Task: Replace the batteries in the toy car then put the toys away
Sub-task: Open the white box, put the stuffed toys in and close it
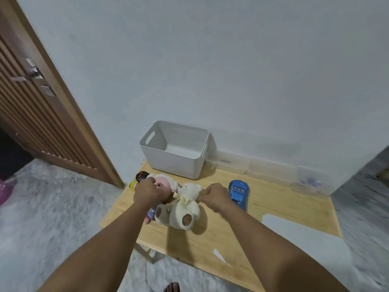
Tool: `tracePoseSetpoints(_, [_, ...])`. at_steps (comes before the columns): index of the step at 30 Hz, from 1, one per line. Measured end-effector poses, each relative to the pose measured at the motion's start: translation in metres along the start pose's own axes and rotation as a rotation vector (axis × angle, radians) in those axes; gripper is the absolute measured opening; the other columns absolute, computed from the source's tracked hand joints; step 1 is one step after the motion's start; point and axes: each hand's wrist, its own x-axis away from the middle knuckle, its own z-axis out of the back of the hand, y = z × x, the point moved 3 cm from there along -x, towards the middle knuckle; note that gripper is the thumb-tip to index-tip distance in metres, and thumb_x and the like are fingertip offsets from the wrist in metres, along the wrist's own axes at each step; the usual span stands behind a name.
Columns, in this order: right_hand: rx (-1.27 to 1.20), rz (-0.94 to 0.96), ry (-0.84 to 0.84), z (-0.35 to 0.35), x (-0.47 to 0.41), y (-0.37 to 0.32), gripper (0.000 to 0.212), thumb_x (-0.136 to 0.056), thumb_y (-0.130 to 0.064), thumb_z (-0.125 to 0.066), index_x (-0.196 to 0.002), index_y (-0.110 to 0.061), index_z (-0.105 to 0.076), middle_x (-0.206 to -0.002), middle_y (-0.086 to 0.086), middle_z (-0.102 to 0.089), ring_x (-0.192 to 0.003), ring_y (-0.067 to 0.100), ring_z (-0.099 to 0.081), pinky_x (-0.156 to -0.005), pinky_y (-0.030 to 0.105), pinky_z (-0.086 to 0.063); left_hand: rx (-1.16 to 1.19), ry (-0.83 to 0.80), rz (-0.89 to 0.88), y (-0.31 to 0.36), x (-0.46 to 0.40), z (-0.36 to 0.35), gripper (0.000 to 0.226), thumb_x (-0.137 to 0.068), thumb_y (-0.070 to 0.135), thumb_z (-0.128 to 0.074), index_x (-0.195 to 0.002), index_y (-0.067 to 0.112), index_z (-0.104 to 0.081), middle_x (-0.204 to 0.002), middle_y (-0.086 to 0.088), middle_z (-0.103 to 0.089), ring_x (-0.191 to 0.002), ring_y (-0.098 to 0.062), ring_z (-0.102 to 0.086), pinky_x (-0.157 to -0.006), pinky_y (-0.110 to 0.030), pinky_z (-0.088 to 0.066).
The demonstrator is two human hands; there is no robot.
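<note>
A cream teddy bear (186, 204) sits mid-table with its feet toward me. My right hand (214, 197) is curled at the bear's right side and seems to pinch its arm. To the left, my left hand (147, 191) is closed over a doll (166, 184) with a pink face and white hair, gripping it. The blue toy car (239, 192) stands on the wooden table (273, 205) just right of my right hand, untouched. A black remote (142, 175) and a small yellow toy (132, 185) lie at the table's left edge, behind my left hand.
An open white bin (174, 163) stands at the back of the table against the wall. Clear plastic boxes (273, 171) line the wall to its right. A white sheet (294, 228) covers the table's near right corner. A wooden door (42, 114) is at the left.
</note>
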Motion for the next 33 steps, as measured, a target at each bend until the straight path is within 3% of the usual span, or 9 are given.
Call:
tracePoseSetpoints(5, [0.17, -0.073, -0.027, -0.035, -0.015, -0.025, 0.047, -0.075, -0.04, -0.069, -0.114, -0.015, -0.06, -0.112, 0.006, -0.065, -0.103, 0.027, -0.062, -0.075, 0.028, -0.047, -0.061, -0.07, -0.042, -0.021, -0.031, -0.009, 0.051, -0.08, 0.03, -0.06, -0.128, 0.019, -0.052, -0.125, -0.011, -0.053, -0.111, -0.032, -0.054, -0.088, -0.04, -0.049])
tracePoseSetpoints(10, [0.249, -0.213, 0.004, -0.06, -0.027, -0.038, 0.087, -0.058, -0.06, -0.072, -0.126, -0.019, -0.038, -0.121, 0.006, -0.057, -0.109, 0.031, -0.057, -0.09, 0.045, -0.048, -0.076, -0.093, -0.143, -0.027, -0.043, -0.017, 0.044, -0.081, 0.024, -0.059, -0.124, 0.02, -0.049, -0.12, -0.011, -0.05, -0.109, -0.032, -0.051, -0.083, -0.04, -0.047])
tracePoseSetpoints(15, [0.27, -0.347, 0.041, -0.079, -0.032, -0.044, 0.105, -0.049, -0.064, -0.081, -0.126, -0.019, -0.026, -0.126, 0.002, -0.045, -0.111, 0.033, -0.055, -0.08, 0.041, -0.048, -0.122, -0.154, -0.231, -0.031, -0.053, -0.026, 0.068, -0.073, 0.034, -0.073, -0.131, 0.021, -0.04, -0.123, -0.01, -0.048, -0.112, -0.032, -0.05, -0.081, -0.037, -0.046])
tracePoseSetpoints(20, [0.28, -0.364, 0.066, -0.076, -0.041, -0.041, 0.095, -0.054, -0.048, -0.083, -0.125, -0.014, -0.029, -0.123, 0.004, -0.045, -0.108, 0.031, -0.056, -0.085, 0.043, -0.051, -0.165, -0.238, -0.269, -0.028, -0.066, -0.02, 0.068, -0.067, 0.039, -0.077, -0.122, 0.024, -0.041, -0.117, -0.007, -0.051, -0.103, -0.029, -0.055, -0.076, -0.034, -0.048])
tracePoseSetpoints(23, [0.295, -0.306, -0.069, -0.047, -0.042, -0.053, 0.097, -0.05, -0.046, -0.076, -0.129, -0.012, -0.032, -0.113, 0.005, -0.052, -0.099, 0.026, -0.058, -0.08, 0.038, -0.054, -0.179, -0.478, -0.25, -0.012, -0.08, 0.0, 0.069, -0.056, 0.042, -0.08, -0.114, 0.023, -0.046, -0.112, -0.002, -0.058, -0.097, -0.024, -0.059, -0.077, -0.033, -0.052])
tracePoseSetpoints(26, [0.367, -0.132, -0.322, 0.004, -0.034, -0.083, 0.057, -0.062, -0.039, -0.076, -0.111, -0.02, -0.054, -0.102, -0.001, -0.059, -0.084, 0.014, -0.059, -0.061, 0.024, -0.046, -0.241, -0.728, -0.23, 0.016, -0.089, 0.041, 0.068, -0.057, 0.038, -0.08, -0.116, 0.022, -0.052, -0.105, -0.003, -0.059, -0.089, -0.024, -0.063, -0.07, -0.033, -0.056])
tracePoseSetpoints(28, [0.407, -0.023, -0.385, 0.04, -0.027, -0.112, 0.034, -0.063, -0.036, -0.076, -0.093, -0.026, -0.063, -0.099, -0.002, -0.068, -0.078, 0.01, -0.063, -0.06, 0.023, -0.047, -0.217, -0.798, -0.234, 0.037, -0.096, 0.077, 0.058, -0.063, 0.032, -0.081, -0.114, 0.023, -0.054, -0.096, -0.005, -0.061, -0.08, -0.025, -0.062, -0.064, -0.031, -0.053])
tracePoseSetpoints(31, [0.314, 0.031, -0.246, 0.085, -0.026, -0.146, 0.044, -0.067, -0.031, -0.077, -0.105, -0.017, -0.06, -0.094, 0.002, -0.066, -0.076, 0.015, -0.06, -0.063, 0.027, -0.046, -0.126, -0.796, -0.249, 0.068, -0.113, 0.132, 0.052, -0.073, 0.028, -0.08, -0.117, 0.019, -0.053, -0.104, -0.01, -0.062, -0.085, -0.025, -0.064, -0.074, -0.042, -0.058])
tracePoseSetpoints(33, [0.128, 0.061, -0.048, 0.104, -0.036, -0.162, 0.054, -0.066, -0.031, -0.079, -0.112, -0.014, -0.055, -0.093, 0.001, -0.061, -0.076, 0.014, -0.058, -0.061, 0.027, -0.044, -0.073, -0.674, -0.292, 0.087, -0.128, 0.156, 0.056, -0.073, 0.032, -0.081, -0.119, 0.019, -0.05, -0.105, -0.009, -0.06, -0.089, -0.026, -0.064, -0.073, -0.041, -0.059])
